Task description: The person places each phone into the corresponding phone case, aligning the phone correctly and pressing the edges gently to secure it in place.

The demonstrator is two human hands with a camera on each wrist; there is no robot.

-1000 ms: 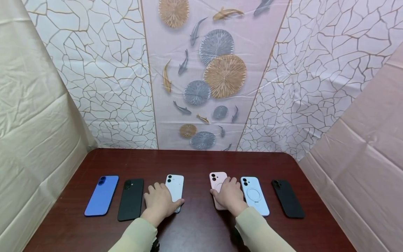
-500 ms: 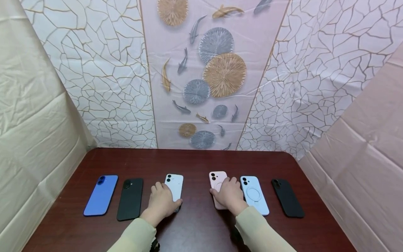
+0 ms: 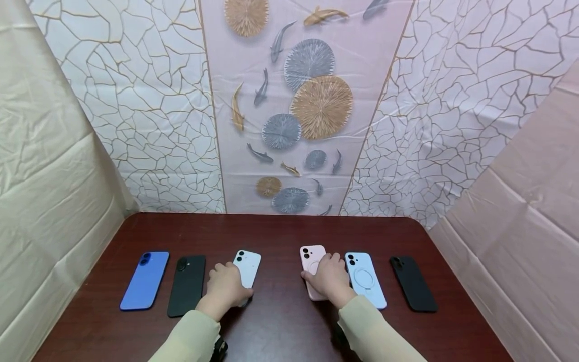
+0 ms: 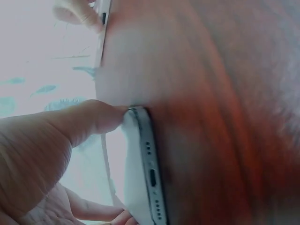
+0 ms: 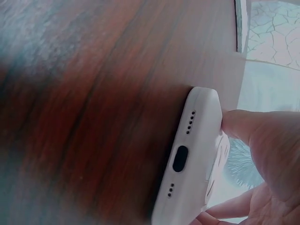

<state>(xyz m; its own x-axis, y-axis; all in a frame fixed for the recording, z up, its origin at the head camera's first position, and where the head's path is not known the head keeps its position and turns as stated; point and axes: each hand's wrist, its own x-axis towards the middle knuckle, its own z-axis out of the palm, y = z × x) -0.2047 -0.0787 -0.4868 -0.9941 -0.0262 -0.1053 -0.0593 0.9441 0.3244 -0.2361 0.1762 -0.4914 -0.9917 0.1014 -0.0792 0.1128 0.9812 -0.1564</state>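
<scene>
count on the table: three phones and three phone cases, six pieces in one row, all with the camera end away from the person. phones, from the left: one blue phone, one black phone, one white phone. cases, from the centre rightward: one pink phone case, one light-blue phone case with a ring on its back, one black phone case.

containers: the three cases; whether a phone sits inside any of them cannot be told.

markings: small marks on the white phone's back are too small to read. two lenses show on the white phone.

hands: two. the left hand has thumb and fingers spread to the phone's width, curled on its opposite long edges, gripping the white phone near its lower end, beside the black phone. the right hand likewise grips the pink phone case across its width, thumb on the left edge, fingers on the right, next to the light-blue phone case. the white phone lies slightly aslant; whether it touches the table throughout cannot be told.
</scene>
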